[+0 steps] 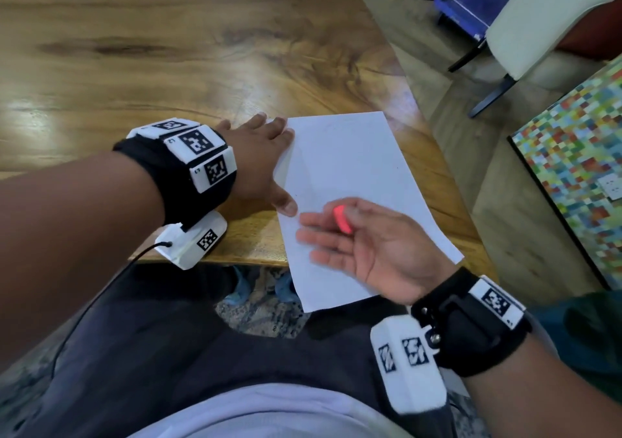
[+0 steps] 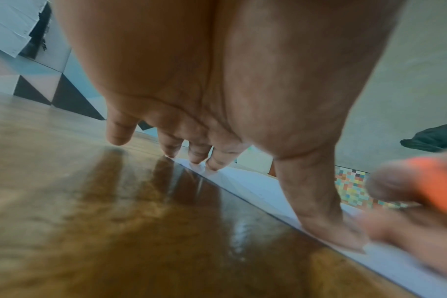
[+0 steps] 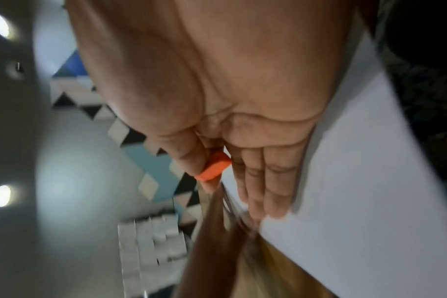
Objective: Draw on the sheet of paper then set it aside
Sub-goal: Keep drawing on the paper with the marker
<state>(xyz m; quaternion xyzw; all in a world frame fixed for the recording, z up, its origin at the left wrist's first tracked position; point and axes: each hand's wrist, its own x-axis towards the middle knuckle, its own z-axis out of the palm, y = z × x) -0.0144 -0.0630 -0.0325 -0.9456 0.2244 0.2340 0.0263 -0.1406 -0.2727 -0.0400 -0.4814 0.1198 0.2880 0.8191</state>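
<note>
A white sheet of paper (image 1: 353, 168) lies at the wooden table's near right corner, its lower end hanging over the front edge. My left hand (image 1: 269, 158) lies flat with straight fingers, fingertips and thumb pressing the sheet's left edge (image 2: 255, 187). Turned palm up just above the paper's lower half, my right hand (image 1: 336, 232) pinches a small orange object (image 1: 342, 224) between thumb and index finger; its other fingers are stretched out. The orange object (image 3: 213, 166) shows in the right wrist view beside the paper (image 3: 357, 181), and it is blurred at the right of the left wrist view (image 2: 436, 181). No marks on the sheet are plainly visible.
The wooden table (image 1: 168, 50) stretches left and away from me. Its right edge runs close beside the paper. On the floor at the right stand a cream chair (image 1: 538, 24) and a colourful mosaic-topped table (image 1: 572, 168). My lap is below the front edge.
</note>
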